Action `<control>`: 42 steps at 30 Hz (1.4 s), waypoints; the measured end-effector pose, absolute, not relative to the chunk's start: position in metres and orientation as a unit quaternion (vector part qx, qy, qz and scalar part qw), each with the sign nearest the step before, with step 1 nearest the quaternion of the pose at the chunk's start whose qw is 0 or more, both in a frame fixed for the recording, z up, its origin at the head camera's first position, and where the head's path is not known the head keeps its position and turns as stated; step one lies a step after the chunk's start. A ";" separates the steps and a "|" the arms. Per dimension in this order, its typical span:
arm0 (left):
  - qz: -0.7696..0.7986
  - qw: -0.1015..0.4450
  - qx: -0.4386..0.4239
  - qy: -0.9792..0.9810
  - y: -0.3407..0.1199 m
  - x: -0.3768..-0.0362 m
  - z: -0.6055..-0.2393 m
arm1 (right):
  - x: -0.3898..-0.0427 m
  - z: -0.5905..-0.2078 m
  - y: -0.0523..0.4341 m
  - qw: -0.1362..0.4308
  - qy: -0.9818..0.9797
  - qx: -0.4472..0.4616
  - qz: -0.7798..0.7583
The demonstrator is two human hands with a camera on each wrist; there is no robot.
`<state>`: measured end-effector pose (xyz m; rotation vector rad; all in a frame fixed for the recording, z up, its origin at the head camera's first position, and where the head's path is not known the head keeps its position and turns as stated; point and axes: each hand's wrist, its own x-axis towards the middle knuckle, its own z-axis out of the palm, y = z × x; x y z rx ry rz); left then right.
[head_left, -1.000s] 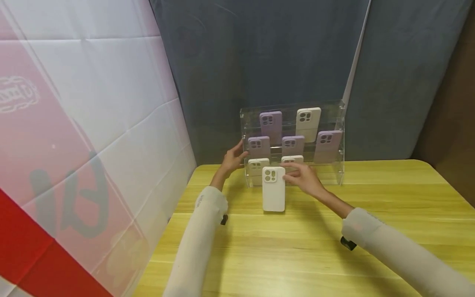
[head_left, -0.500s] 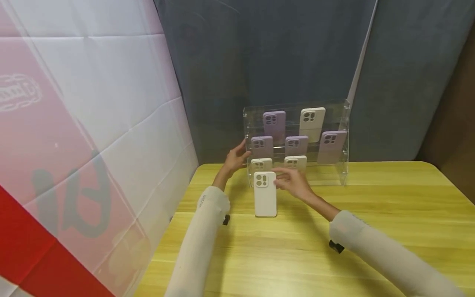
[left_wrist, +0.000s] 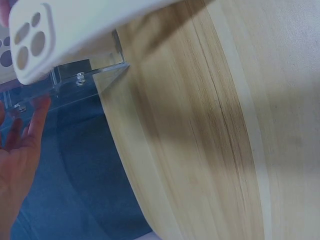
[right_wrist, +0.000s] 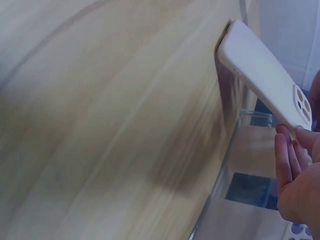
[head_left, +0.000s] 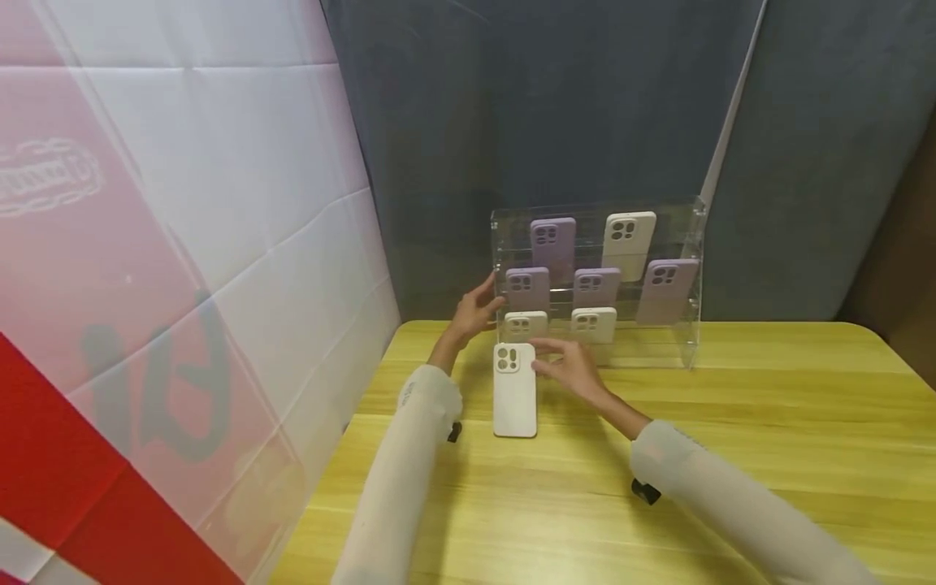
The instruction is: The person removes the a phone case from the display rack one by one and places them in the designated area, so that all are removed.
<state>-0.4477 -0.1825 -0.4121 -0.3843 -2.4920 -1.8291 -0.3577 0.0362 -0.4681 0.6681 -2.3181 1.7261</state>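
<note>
A white phone case [head_left: 515, 390] stands tilted, its lower end near the wooden table [head_left: 768, 422] and its camera cut-outs at the top. My right hand [head_left: 547, 366] pinches its upper right edge. In the right wrist view the fingers [right_wrist: 287, 160] lie under the camera end of the white case [right_wrist: 265, 75]. My left hand [head_left: 488, 302] rests with straight fingers against the left wall of a clear acrylic display stand [head_left: 693, 325]. In the left wrist view the left hand [left_wrist: 20, 145] touches the stand's corner [left_wrist: 85, 80], with the white case [left_wrist: 75, 25] above.
The stand has three tiers holding several purple cases [head_left: 553, 240] and white cases [head_left: 628, 240]. A dark blue curtain [head_left: 548, 106] hangs behind. A pink, white and red banner [head_left: 168, 284] stands close on the left. Bare table [head_left: 731, 390] lies to the right.
My right hand has carried the white case leftward and a little nearer to me, away from the stand's front. My left hand stays on the stand's left wall.
</note>
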 end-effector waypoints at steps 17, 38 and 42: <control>-0.582 0.023 -0.117 -0.804 -0.179 -0.444 -0.408 | -0.359 -0.493 0.004 0.078 -0.791 0.175 0.581; -0.578 0.019 -0.118 -0.807 -0.181 -0.446 -0.412 | -0.352 -0.515 -0.026 0.058 -0.782 0.111 0.611; -0.580 0.017 -0.117 -0.806 -0.180 -0.446 -0.411 | -0.353 -0.517 -0.027 0.050 -0.783 0.100 0.612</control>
